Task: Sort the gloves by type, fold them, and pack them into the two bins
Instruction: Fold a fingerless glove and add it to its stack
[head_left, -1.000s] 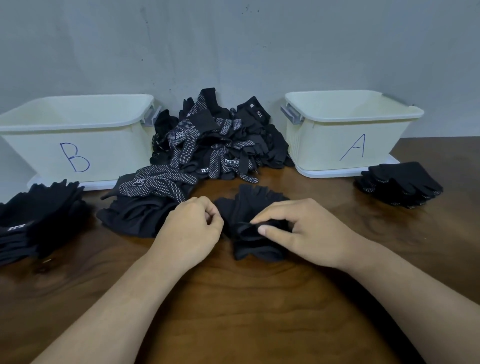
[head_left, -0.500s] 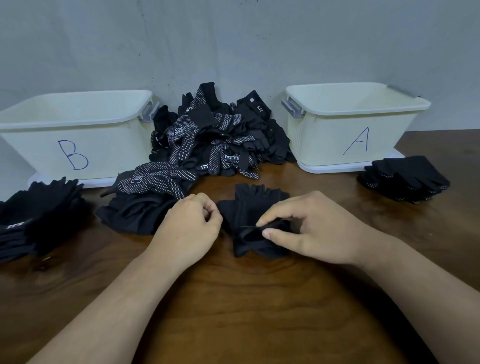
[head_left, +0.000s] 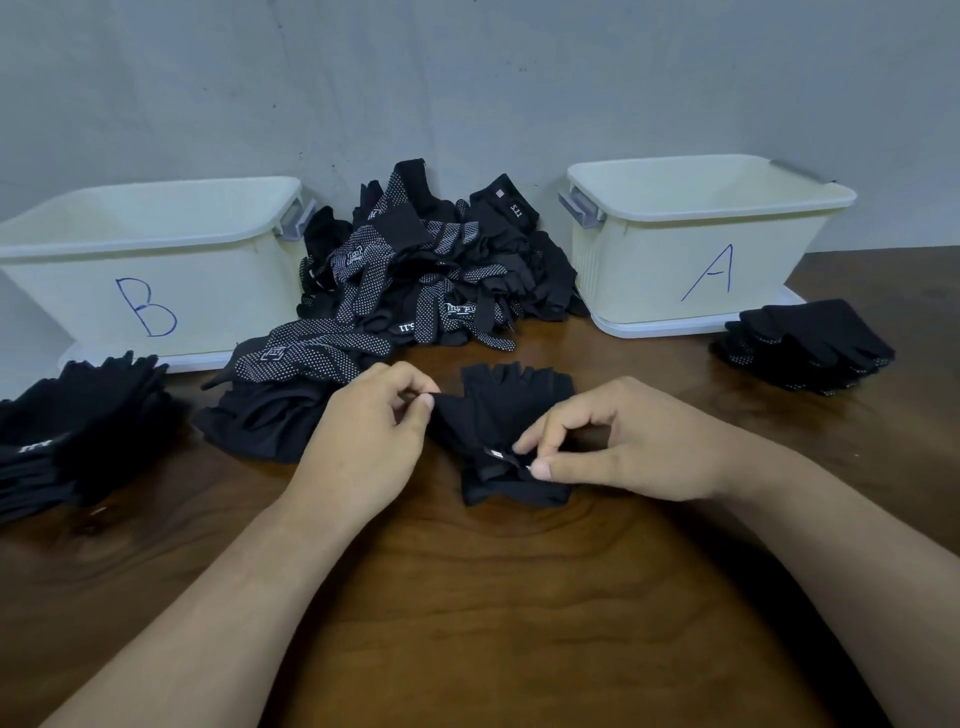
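Note:
A plain black glove (head_left: 506, 415) lies on the wooden table (head_left: 467, 597) in front of me, fingers pointing away. My left hand (head_left: 363, 447) pinches its left edge between thumb and forefinger. My right hand (head_left: 628, 441) pinches the cuff near a small white tag. Behind it sits a loose heap of black and dotted gloves (head_left: 426, 270) against the wall. Cream bin B (head_left: 150, 270) stands at the back left and cream bin A (head_left: 701, 234) at the back right. I see nothing inside either bin.
A stack of plain black gloves (head_left: 67, 421) lies at the far left, another dark pile (head_left: 270, 415) sits just left of my left hand, and a stack of dotted gloves (head_left: 805, 343) lies right of bin A. A grey wall closes the back.
My right hand has shifted its pinch on the cuff, and the white tag now shows. My left hand has moved to the glove's left edge and taken hold. The view has tilted down slightly.

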